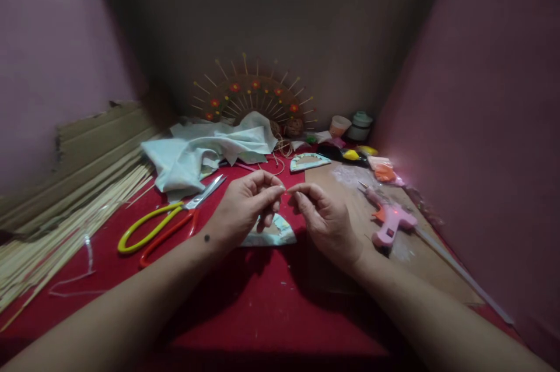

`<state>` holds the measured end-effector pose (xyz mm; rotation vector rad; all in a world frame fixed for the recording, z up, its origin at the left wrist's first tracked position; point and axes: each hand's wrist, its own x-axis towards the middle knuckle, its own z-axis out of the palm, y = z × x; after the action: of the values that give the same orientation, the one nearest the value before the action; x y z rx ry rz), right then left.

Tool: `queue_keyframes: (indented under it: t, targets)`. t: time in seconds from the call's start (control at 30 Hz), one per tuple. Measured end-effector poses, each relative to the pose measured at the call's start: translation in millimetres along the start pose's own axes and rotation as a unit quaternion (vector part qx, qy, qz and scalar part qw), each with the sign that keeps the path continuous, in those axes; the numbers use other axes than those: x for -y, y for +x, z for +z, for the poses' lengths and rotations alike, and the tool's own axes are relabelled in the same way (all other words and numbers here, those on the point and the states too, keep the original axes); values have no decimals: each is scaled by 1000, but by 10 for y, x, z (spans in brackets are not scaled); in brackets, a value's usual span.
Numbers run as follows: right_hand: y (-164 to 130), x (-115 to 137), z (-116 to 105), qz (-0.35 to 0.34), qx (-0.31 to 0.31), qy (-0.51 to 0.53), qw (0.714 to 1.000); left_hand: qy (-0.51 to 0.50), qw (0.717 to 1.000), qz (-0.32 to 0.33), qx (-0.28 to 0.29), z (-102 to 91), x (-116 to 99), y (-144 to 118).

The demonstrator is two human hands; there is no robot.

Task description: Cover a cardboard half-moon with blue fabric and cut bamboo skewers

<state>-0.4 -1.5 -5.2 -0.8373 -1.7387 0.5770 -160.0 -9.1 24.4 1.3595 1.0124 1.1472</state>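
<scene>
My left-side view: the left hand [258, 203] and right hand [326, 220] pinch nearly tip to tip, on what I can't tell. A cloth-edged half-circle [276, 235] lies below.

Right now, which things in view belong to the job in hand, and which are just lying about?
Likely part of the job: left hand, right hand, fabric-edged piece beneath them, matching cloth, scissors, pink glue gun.

Apparently just lying about: pale strips, cup, lidded jar, left-side cardboard.
</scene>
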Motion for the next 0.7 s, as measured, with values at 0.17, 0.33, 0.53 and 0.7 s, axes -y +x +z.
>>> queue_keyframes:
  t: [0.17, 0.33, 0.53, 0.7]
  targets:
    - [-16, 51, 13, 22, 10, 3, 1000, 47, 999, 13, -6, 54, -17, -15]
    - [-1, 20, 20, 63, 24, 43, 997, 118, 991, 55, -25, 65, 8, -54]
    - [1, 21, -15, 37, 39, -6, 999, 210, 973, 94, -17, 16, 84, -60]
    - [-27, 69, -11, 1, 23, -80, 997, 171, 985, 35, -1, 55, 28, -78]
